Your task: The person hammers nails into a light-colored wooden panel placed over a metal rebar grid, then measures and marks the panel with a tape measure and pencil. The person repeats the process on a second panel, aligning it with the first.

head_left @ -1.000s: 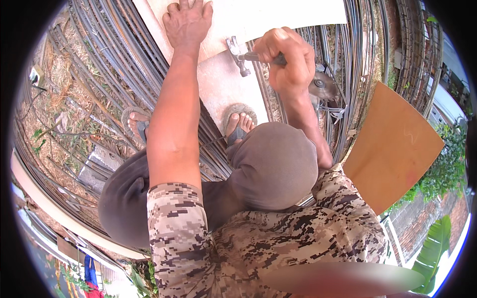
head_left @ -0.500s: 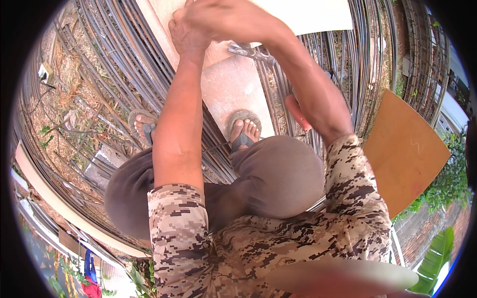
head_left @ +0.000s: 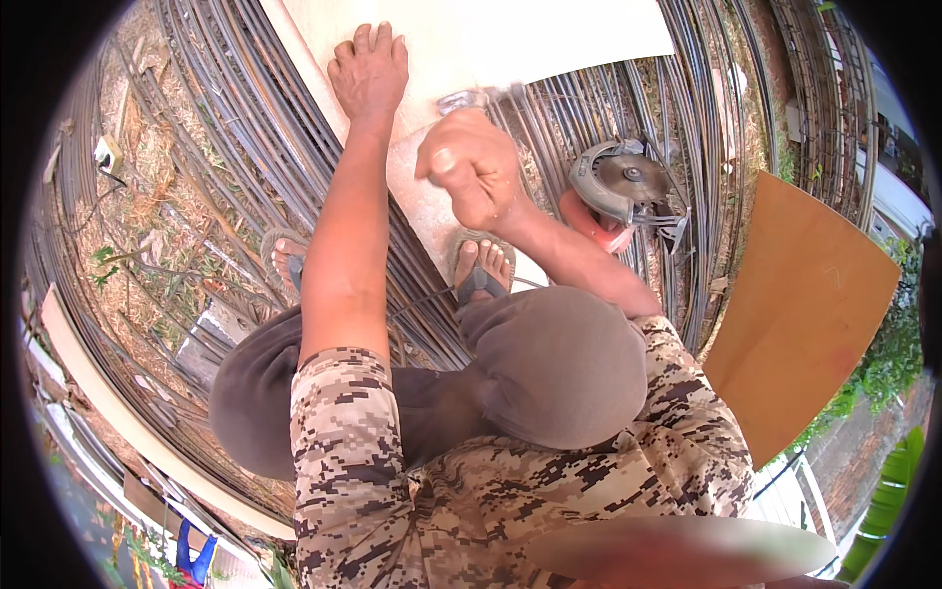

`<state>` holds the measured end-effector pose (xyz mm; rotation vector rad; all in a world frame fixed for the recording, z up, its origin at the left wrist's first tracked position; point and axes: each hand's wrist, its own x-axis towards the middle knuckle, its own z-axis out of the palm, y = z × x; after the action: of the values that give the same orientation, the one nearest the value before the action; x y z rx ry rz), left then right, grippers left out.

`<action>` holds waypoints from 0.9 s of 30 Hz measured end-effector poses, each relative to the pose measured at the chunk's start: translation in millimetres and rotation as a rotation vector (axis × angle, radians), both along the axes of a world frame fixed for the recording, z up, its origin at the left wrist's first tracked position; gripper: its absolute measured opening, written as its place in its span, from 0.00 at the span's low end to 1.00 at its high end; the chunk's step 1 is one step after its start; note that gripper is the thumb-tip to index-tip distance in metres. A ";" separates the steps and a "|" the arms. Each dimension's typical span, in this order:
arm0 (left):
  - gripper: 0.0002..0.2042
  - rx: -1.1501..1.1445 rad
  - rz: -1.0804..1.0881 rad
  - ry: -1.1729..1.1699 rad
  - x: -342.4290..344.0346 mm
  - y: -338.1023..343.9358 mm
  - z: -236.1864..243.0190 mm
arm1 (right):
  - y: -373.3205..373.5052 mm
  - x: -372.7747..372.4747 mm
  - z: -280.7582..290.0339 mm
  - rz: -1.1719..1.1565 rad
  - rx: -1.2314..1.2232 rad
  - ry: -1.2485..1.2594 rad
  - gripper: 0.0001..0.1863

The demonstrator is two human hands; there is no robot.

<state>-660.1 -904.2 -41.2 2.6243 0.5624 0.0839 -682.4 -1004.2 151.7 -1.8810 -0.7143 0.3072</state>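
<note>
Large board (head_left: 549, 39), 12 o'clock: plain cream, glaring to white. Hammer head (head_left: 461, 101), 12 o'clock: silvery grey. Circular saw (head_left: 601, 185), 2 o'clock: grey casing, red-orange part along its lower side. Panel (head_left: 800, 314), 3 o'clock: plain orange-brown. Leaf (head_left: 888, 501), 4 o'clock: bright green. Shirt (head_left: 491, 491), 6 o'clock: pixelated camouflage; tan, brown, near-black. Trousers (head_left: 564, 368), centre: plain dark grey-brown. Cloth (head_left: 194, 562), between 7 and 8 o'clock: blue and red. Rods (head_left: 226, 88), 10 o'clock: dark grey, rusty-brown streaks.

Hands (head_left: 371, 79) at board (head_left: 549, 39), hammer (head_left: 463, 100) apparently gripped.
</note>
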 end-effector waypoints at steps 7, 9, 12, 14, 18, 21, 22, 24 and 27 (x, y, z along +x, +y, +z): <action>0.24 -0.011 0.016 0.092 -39.1 -8.7 2.2 | -59.4 7.4 13.7 0.238 0.037 0.089 0.23; 0.23 -0.020 0.027 0.093 -40.1 -10.3 2.2 | -71.5 -1.8 17.2 -0.103 0.188 0.087 0.21; 0.22 -0.062 0.054 0.115 -34.6 -14.4 2.6 | -64.6 -30.6 15.6 -0.296 0.108 0.070 0.17; 0.21 -0.030 0.079 0.136 -31.1 -18.4 4.4 | -52.7 -40.6 13.6 -0.292 0.083 0.008 0.16; 0.20 -0.001 0.115 0.087 -28.9 -23.4 9.9 | -46.0 7.3 6.8 -0.146 0.383 0.136 0.22; 0.20 -0.052 0.108 0.121 -26.9 -22.5 11.2 | -48.7 53.2 1.6 -0.033 0.308 0.458 0.25; 0.19 0.003 0.115 0.057 -28.3 -23.0 12.3 | -47.8 59.0 0.1 -0.011 0.291 0.489 0.25; 0.19 0.022 0.118 0.074 -28.8 -22.8 12.1 | -45.8 50.7 6.2 -0.061 0.240 0.491 0.27; 0.20 0.008 0.102 0.098 -25.8 -21.8 10.3 | -36.8 25.9 20.7 -0.112 0.283 0.192 0.28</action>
<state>-685.9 -926.0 -30.9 2.6179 0.7318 -0.0111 -656.5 -1041.0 172.5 -1.5914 -0.4919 0.2940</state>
